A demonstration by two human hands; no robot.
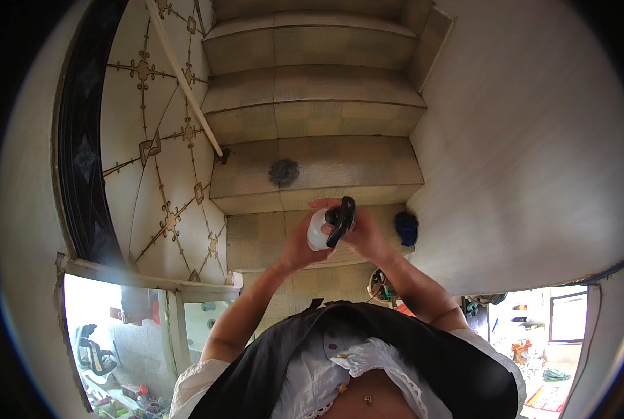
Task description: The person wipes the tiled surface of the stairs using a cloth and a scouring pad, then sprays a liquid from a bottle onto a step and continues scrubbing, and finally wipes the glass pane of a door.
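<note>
Between my hands, in front of my body, is a white spray bottle (318, 234) with a black trigger head (342, 222). My left hand (302, 241) is wrapped around the bottle's white body. At the black head is my right hand (363, 234), whose fingers are partly hidden behind it. Tiled stairs lie below and beyond the hands. A round dark scouring pad or similar fuzzy thing (284, 173) rests on the step just past the bottle. Farther right, a dark blue bundle (407, 229) lies on a lower step against the wall.
A pale pole (186, 86) leans along the patterned tiled wall (170, 209) on the left, its foot on a step. A plain wall (511, 157) bounds the stairs on the right. Below my right forearm stands a round container (379, 287) holding small items.
</note>
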